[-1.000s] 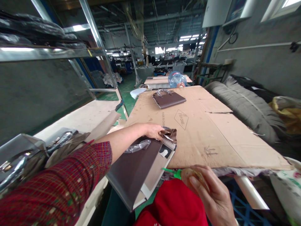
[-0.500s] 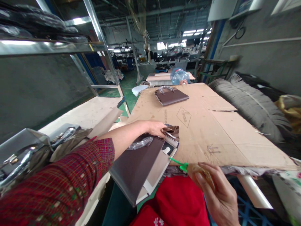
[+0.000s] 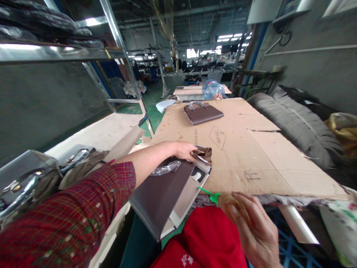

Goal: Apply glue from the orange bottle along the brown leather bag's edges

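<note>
A dark brown handbag (image 3: 160,195) lies tilted at the near edge of the cardboard-covered table, its pale side panel facing me. Plastic film wraps its handle (image 3: 166,168). My left hand (image 3: 184,150) is closed on the bag's far upper edge, by the folded brown gusset (image 3: 204,155); the fingertips are partly hidden. In my right hand (image 3: 258,219) is a yellowish, stained glue bottle (image 3: 228,204) with a thin green nozzle (image 3: 213,196). The nozzle's tip is at the bag's pale panel; whether it touches, I cannot tell.
Another brown handbag (image 3: 205,113) lies farther back on the cardboard (image 3: 251,160). A blue water jug (image 3: 213,90) rests behind it. Bags with wrapped handles (image 3: 28,186) stand at left beside a metal rack (image 3: 134,74). Grey padded rolls (image 3: 301,124) border the right side.
The right hand and the glue bottle have shifted slightly left, bringing the nozzle's tip a little farther over the pale panel. My left hand keeps its hold on the bag.
</note>
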Demonstrator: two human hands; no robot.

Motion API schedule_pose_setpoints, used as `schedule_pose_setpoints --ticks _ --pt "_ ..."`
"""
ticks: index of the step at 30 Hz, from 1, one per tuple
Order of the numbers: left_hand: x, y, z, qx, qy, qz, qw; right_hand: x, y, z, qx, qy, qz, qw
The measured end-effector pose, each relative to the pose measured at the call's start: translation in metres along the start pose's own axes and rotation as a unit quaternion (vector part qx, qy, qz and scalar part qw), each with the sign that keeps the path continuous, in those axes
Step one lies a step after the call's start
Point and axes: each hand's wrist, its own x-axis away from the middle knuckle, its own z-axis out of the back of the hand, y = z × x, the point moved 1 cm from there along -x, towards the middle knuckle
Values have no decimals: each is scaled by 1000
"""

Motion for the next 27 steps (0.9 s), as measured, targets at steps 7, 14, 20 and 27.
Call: schedule_pose_setpoints --ticks 7,14,20,27 --pt "-4 -5 -4 21 -8 -27 999 -3 -3 -2 -47 -69 -11 996" --pt "-1 -3 -3 20 -5 -21 1000 -2 -3 -1 -41 -61 -20 997" --pt "-4 -6 -4 28 -2 -35 999 6 -10 -1 -25 -34 -6 999" --pt "-6 -9 -5 29 -5 -44 999 9 -15 -3 -31 -66 2 997"
